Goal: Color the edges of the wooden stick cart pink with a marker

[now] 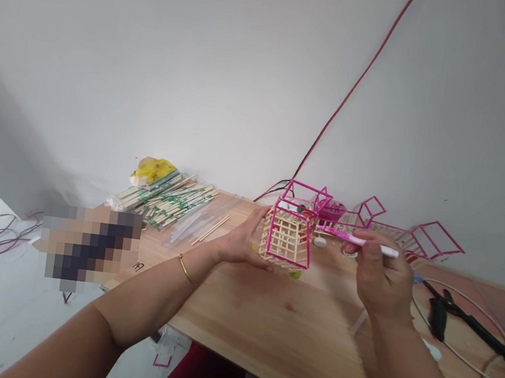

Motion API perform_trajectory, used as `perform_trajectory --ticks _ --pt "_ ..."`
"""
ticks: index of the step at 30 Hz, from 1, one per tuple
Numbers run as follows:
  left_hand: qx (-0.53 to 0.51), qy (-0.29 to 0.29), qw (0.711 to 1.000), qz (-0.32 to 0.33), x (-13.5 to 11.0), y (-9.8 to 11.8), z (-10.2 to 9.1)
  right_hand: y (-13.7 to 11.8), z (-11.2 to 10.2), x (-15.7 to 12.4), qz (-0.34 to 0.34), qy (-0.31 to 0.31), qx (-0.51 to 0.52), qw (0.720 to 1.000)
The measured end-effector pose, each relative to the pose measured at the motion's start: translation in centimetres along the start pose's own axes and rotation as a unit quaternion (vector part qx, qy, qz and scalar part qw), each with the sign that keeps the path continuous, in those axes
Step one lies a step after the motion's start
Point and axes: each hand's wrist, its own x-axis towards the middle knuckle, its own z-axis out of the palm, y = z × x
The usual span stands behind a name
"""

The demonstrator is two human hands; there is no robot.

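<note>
My left hand (242, 242) grips the left side of a small box-shaped stick lattice (286, 237) with pink-painted edges, holding it tilted just above the wooden table (291, 322). My right hand (378, 272) pinches a thin pink-and-white brush or pen (356, 240), its pink tip pointing left and nearly touching the lattice's right edge. A small cup of pink paint (331, 210) stands right behind the lattice.
Pink stick frames (435, 239) lie along the table's back right. Packs of wrapped chopsticks (170, 200) and loose sticks (211, 228) are at the back left, with a yellow packet (153, 171). A black tool (442, 310) and white cables lie at right. A red wire (351, 94) runs up the wall.
</note>
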Motion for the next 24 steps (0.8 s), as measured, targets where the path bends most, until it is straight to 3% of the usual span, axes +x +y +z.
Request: perform_trajectory --ticks 7,15,24 --pt "0.043 0.011 0.998 0.033 0.2 0.5 0.5 -0.8 -0.5 0.0 -0.026 -0.065 -0.111 0.991" --pt "0.075 0.026 0.996 0.051 0.2 0.9 0.7 -1.2 0.0 0.0 -0.192 -0.115 -0.212 0.951" --pt "0.086 0.037 0.994 0.058 0.3 1.6 0.9 -0.9 -0.1 0.0 -0.162 -0.099 -0.224 0.956"
